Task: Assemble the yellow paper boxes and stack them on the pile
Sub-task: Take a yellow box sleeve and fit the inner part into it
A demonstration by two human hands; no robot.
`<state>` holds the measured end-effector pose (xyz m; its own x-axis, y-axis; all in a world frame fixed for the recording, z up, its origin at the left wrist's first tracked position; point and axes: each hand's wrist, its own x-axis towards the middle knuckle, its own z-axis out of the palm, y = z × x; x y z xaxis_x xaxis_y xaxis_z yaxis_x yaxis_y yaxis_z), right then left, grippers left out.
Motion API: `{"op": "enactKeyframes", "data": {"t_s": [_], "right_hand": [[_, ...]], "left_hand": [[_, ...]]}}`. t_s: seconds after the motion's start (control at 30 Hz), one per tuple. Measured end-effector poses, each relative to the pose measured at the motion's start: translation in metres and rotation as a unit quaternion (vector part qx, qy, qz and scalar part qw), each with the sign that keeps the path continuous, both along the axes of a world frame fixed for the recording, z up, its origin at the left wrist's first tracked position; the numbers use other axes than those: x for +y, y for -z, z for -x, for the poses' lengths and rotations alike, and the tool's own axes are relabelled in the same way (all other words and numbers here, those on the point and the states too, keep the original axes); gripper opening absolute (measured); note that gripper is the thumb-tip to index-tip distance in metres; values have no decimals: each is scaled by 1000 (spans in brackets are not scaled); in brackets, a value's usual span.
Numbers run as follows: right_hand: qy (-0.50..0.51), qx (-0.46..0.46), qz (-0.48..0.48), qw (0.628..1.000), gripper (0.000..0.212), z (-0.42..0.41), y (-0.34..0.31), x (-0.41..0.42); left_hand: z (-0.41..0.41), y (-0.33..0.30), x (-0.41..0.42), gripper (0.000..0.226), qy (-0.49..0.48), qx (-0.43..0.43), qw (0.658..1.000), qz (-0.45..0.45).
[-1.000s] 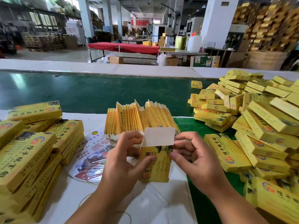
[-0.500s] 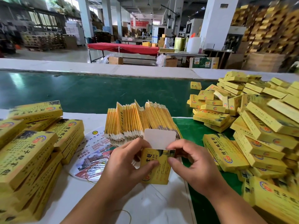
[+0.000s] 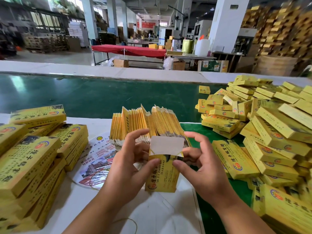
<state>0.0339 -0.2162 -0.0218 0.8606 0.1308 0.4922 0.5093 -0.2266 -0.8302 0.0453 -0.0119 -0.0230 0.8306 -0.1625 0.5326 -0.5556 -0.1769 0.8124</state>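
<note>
I hold one yellow paper box [image 3: 163, 176] upright in front of me, its white top flap [image 3: 166, 146] standing up. My left hand [image 3: 128, 168] grips its left side, thumb on the printed front. My right hand [image 3: 200, 168] pinches the upper right corner, thumb on the front. Behind the box stands a row of flat, unfolded yellow box blanks [image 3: 146, 125] on edge. A big pile of assembled yellow boxes [image 3: 263, 132] spreads over the right side. Another stack of yellow boxes [image 3: 33, 154] lies at the left.
A round printed paper fan [image 3: 98, 159] lies on the white sheet [image 3: 152, 217] under my hands. The green conveyor belt [image 3: 84, 95] runs across behind the blanks. One lone small box [image 3: 204, 90] sits on the belt. Beyond is a warehouse floor with a red-covered table [image 3: 130, 50].
The white top flap has bent down lower toward the box mouth. Both hands shifted slightly on the box, and my right fingers moved up beside the flap.
</note>
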Motion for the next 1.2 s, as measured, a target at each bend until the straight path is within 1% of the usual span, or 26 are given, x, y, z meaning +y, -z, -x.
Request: {"op": "enactKeyframes", "data": {"t_s": [0.03, 0.07, 0.17, 0.3, 0.37, 0.47, 0.53, 0.63, 0.73, 0.87, 0.97, 1.03, 1.1, 1.13, 1.2], "right_hand": [[-3, 2, 3, 1000, 63, 0, -1, 0], [-10, -1, 6, 1000, 63, -1, -2, -1], [-33, -17, 9, 999, 49, -1, -5, -2], [-11, -8, 10, 1000, 34, -2, -3, -3], [-2, -7, 12, 1000, 29, -2, -2, -4], [-6, -28, 19, 999, 26, -1, -4, -6], [-12, -37, 17, 999, 23, 0, -6, -5], [3, -44, 22, 999, 25, 0, -6, -3], [9, -34, 25, 999, 16, 0, -7, -1], [38, -60, 36, 997, 11, 2, -6, 4], [87, -92, 30, 991, 8, 6, -3, 12], [122, -117, 15, 985, 8, 9, -2, 17], [134, -121, -15, 983, 5, 12, -2, 20], [128, -117, -31, 984, 4, 13, -3, 22], [103, -100, -53, 988, 8, 14, -3, 23]], "left_hand": [[-1, 0, 1, 60, 9, 3, 1000, -3], [-2, 0, 2, 60, 21, 6, 1000, -5], [-4, -2, 4, 42, 41, 2, 999, -8], [-3, -4, 3, 18, 36, 13, 999, 1], [-3, -4, 2, 15, 35, 21, 999, 1], [0, -7, 3, 11, 53, 7, 999, -6], [2, -8, 3, 17, 62, 1, 998, 2], [1, -8, 2, 16, 36, 13, 999, 6], [0, -7, 2, 12, 33, 25, 999, 3], [2, -6, -3, 16, -1, 21, 1000, -15], [9, -5, -14, 33, -78, -2, 996, -36], [17, -3, -22, 56, -112, -1, 990, -84], [22, 0, -30, 76, -131, -1, 981, -143], [23, 2, -32, 81, -141, -3, 976, -167], [23, 4, -34, 79, -160, -16, 967, -200]]}}
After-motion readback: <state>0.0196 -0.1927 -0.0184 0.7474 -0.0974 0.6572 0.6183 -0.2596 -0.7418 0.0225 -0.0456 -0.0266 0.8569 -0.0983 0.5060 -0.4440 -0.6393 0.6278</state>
